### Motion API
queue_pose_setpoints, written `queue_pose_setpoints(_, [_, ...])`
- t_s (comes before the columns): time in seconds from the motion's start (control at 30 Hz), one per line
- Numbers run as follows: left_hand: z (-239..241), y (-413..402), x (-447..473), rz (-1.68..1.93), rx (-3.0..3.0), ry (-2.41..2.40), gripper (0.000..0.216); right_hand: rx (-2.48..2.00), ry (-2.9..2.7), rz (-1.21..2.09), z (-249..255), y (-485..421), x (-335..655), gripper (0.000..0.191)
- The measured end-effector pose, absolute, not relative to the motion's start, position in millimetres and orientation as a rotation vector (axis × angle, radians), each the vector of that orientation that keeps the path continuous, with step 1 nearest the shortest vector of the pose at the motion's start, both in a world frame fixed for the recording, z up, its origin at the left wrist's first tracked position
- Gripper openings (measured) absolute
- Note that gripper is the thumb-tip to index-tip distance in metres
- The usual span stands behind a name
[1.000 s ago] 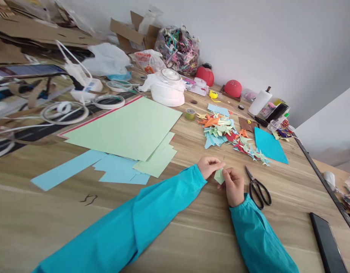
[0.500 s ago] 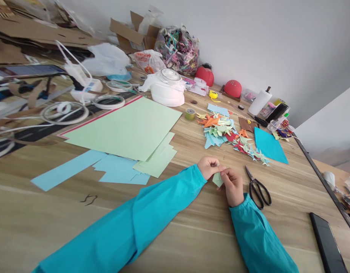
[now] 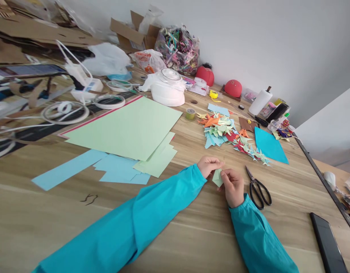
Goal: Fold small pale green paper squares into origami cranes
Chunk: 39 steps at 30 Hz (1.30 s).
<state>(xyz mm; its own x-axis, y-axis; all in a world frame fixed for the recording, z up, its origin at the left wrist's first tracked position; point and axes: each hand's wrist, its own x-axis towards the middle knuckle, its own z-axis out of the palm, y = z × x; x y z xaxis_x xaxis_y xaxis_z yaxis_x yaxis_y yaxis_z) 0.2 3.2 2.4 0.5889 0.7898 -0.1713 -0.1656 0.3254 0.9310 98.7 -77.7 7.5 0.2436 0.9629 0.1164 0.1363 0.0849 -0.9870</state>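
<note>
A small piece of folded light green paper (image 3: 217, 178) is pinched between my two hands, just above the wooden table. My left hand (image 3: 209, 166) grips its upper end between thumb and fingers. On its right side, my right hand (image 3: 233, 185) holds the edge with thumb and forefinger. Black-handled scissors (image 3: 258, 189) lie beside my right hand, points away from me. Beyond my hands is a pile of folded paper cranes (image 3: 220, 127) in orange, green, blue and red.
Large green sheets (image 3: 126, 129) lie to the left, with blue paper strips (image 3: 69, 168) below them. A blue-green sheet (image 3: 270, 146) is right of the cranes. A black phone (image 3: 328, 242) rests at the near right. Cables (image 3: 63, 113) and a white bundle (image 3: 167, 91) sit farther back.
My fingertips have drawn slightly apart, and more of the folded green paper shows between them. Both hands still hold it in nearly the same place.
</note>
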Motion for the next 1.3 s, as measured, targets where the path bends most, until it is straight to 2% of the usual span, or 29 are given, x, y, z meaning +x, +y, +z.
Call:
queue_pose_setpoints(0.27, [-2.3,8.1,-0.5,0.792,0.935,0.628,0.036,-1.31,-1.132,0.937,1.5,-75.6,100.2,0.033])
queue_pose_setpoints(0.6, [-4.0,8.7,0.0,0.81,1.057,0.624,0.036,-1.267,-1.214,0.97,3.4,-78.4,97.5,0.029])
queue_pose_setpoints(0.8, [-1.9,10.5,-1.9,0.797,1.09,0.542,0.038,-1.329,-1.253,0.98,1.0,-77.2,97.6,0.037])
queue_pose_setpoints(0.97, [-1.5,11.9,-3.8,0.79,1.094,0.495,0.038,-1.363,-1.335,0.93,0.7,-78.2,96.9,0.045])
queue_pose_setpoints(1.3, [-1.2,12.1,-5.1,0.798,1.109,0.481,0.039,-1.416,-1.419,0.783,-0.7,-81.6,94.6,0.044])
